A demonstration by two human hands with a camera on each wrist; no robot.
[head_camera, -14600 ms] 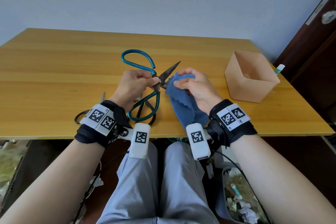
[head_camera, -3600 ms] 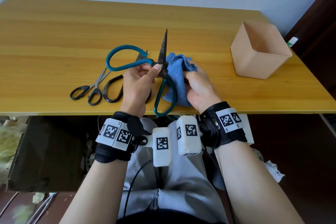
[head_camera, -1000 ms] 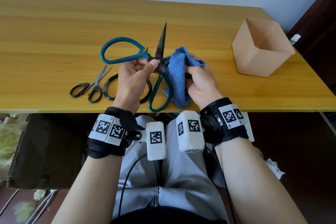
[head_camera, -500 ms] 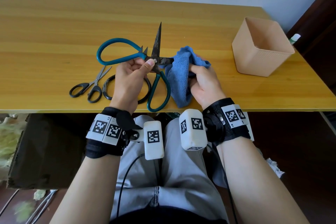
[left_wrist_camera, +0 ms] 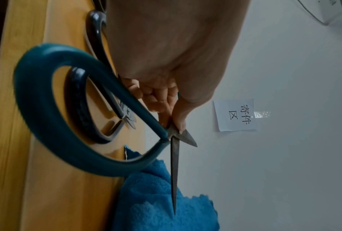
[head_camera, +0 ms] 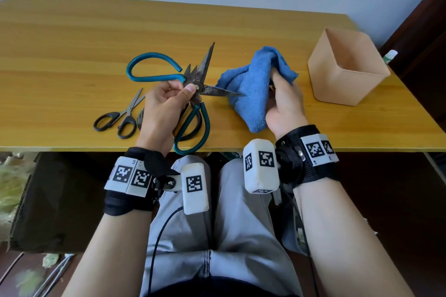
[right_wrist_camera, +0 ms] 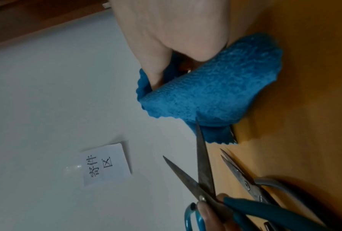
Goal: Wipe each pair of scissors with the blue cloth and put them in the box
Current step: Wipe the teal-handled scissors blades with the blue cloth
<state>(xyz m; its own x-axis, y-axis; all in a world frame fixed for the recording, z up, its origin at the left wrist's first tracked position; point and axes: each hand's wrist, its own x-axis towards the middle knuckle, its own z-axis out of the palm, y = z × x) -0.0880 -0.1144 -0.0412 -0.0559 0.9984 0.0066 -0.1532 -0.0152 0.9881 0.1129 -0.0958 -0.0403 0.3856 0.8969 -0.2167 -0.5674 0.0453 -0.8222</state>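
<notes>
Large teal-handled scissors with dark worn steel blades (head_camera: 196,84): held above the near edge of the wooden table (head_camera: 72,38), blades spread wide, one pointing away, the other pointing right with its tip at the blue terry cloth (head_camera: 251,87). Left hand (head_camera: 164,106) pinches them at the pivot, thumb on the screw, fingers curled behind. Right hand (head_camera: 284,103) grips the bunched cloth, thumb tucked into a fold; other fingers hidden. Beige square plastic box (head_camera: 347,67) stands far right, well apart. Small black-handled scissors (head_camera: 120,118) lie flat, left of the left hand; another black-handled pair (head_camera: 190,128) sits partly under it.
</notes>
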